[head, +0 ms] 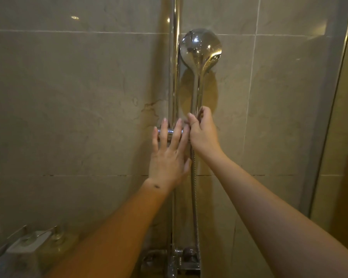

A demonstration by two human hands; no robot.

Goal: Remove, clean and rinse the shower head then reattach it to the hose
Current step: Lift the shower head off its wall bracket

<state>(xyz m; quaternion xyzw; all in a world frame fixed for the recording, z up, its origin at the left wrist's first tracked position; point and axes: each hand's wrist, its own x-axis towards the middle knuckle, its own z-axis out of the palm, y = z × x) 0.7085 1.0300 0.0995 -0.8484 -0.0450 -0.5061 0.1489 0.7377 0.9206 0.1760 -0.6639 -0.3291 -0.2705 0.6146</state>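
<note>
A chrome shower head (201, 49) stands upright in its holder (170, 135) on the vertical slide rail (174, 77), its round back facing me. My right hand (203, 133) is closed around the lower end of the shower head's handle, just above the holder. My left hand (168, 155) lies flat with fingers spread over the holder and rail, thumb near the hose. The metal hose (194, 197) hangs straight down from the handle to the mixer below.
The chrome mixer valve (177, 259) sits at the bottom centre. A wall shelf with pump bottles (56, 235) and a white container is at lower left. Grey tiled wall is behind; a glass shower panel with a gold frame (342, 97) stands at right.
</note>
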